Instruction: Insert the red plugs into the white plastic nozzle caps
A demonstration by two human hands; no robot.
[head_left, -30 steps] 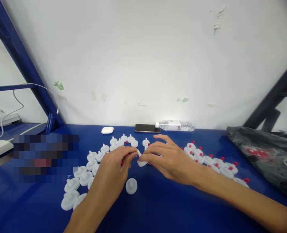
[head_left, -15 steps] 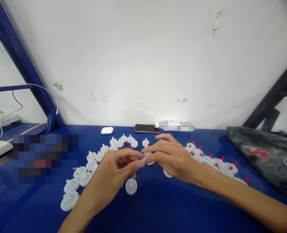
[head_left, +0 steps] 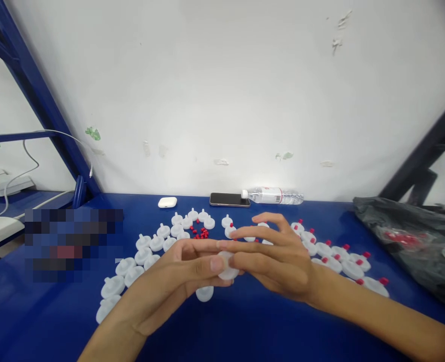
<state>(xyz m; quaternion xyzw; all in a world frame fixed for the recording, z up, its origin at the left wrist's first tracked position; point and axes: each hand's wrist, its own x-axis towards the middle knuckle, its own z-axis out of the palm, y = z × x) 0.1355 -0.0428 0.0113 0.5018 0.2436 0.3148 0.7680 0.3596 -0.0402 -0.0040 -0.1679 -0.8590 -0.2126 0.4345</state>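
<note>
White disc cap (head_left: 228,267) lies flat, pinched in left hand (head_left: 177,281) and right hand (head_left: 279,259) grips.

Left hand (head_left: 177,279) palm-up, thumb and fingers pinched closed; right hand (head_left: 279,259) meets it fingertip to fingertip, index extended, both forearms angled inward.

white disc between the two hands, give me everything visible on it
The white disc is a small round piece that looks like moulded plastic, matt and plain. It is lifted off the blue table, pinched between the left hand and the right hand. Fingers hide much of it; no red cap shows on it.
</note>
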